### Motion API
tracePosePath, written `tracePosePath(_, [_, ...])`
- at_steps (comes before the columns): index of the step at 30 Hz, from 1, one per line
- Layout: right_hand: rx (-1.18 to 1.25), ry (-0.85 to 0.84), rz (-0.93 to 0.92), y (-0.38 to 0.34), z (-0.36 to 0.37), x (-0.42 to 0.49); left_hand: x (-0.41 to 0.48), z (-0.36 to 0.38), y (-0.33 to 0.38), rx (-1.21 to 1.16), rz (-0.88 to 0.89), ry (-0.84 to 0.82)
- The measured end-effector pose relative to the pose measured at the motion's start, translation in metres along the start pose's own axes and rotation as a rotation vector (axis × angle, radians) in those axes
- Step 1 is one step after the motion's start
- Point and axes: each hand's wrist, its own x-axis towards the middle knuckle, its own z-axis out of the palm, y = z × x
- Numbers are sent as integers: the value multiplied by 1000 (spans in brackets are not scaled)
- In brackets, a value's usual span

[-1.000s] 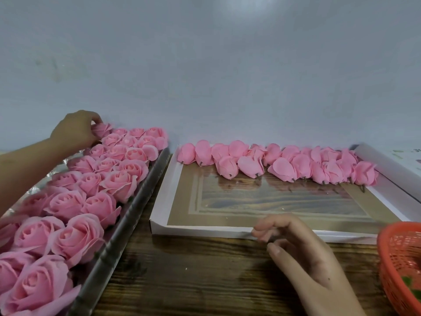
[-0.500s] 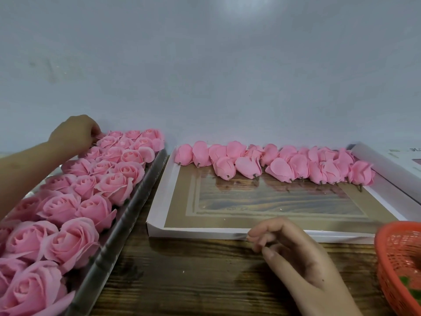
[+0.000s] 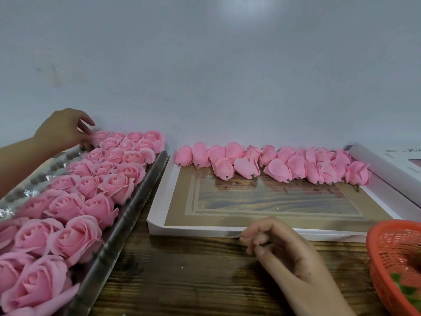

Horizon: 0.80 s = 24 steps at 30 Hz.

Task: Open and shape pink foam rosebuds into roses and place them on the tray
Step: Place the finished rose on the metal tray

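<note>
pink rose (image 3: 101,135) now sits placed, freed just beside the opening, empty fingers (image 3: 84,127) of left hand (image 3: 63,131); right hand (image 3: 291,254) loosely curled, empty, next bud due.

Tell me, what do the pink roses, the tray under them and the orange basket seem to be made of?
The roses look like soft matte foam: thin, even-coloured petals with no sheen. The tray seems thin glossy plastic, silvery or clear, with bright glints and moulded ribs; metal cannot be ruled out. The basket looks like moulded plastic, an open orange-red lattice.
</note>
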Motion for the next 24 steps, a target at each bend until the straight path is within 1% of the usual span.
tracePosePath(5, [37,18,4,0,1,-2,-26,-14,29,17,83,237])
tracePosePath(7, [34,9,8,0,0,-3,-39,-16,55,2,170,294])
tracePosePath(9, [9,-1,11,0,-1,-4,-54,-17,89,-36,277,306])
tracePosePath(11, [-12,-3,5,-1,-1,-4,-69,-16,123,-88,381,254])
tracePosePath(14, [-19,-4,0,-5,0,-4,-91,-6,168,-173,470,94])
tracePosePath(17, [-20,-11,16,-5,1,-4,-107,21,201,-160,442,-142])
tracePosePath(19, [-23,-21,18,-5,0,-4,-113,45,216,-149,424,-266])
tracePosePath(24, [-25,-48,34,-7,0,-3,-107,97,233,-142,417,-423])
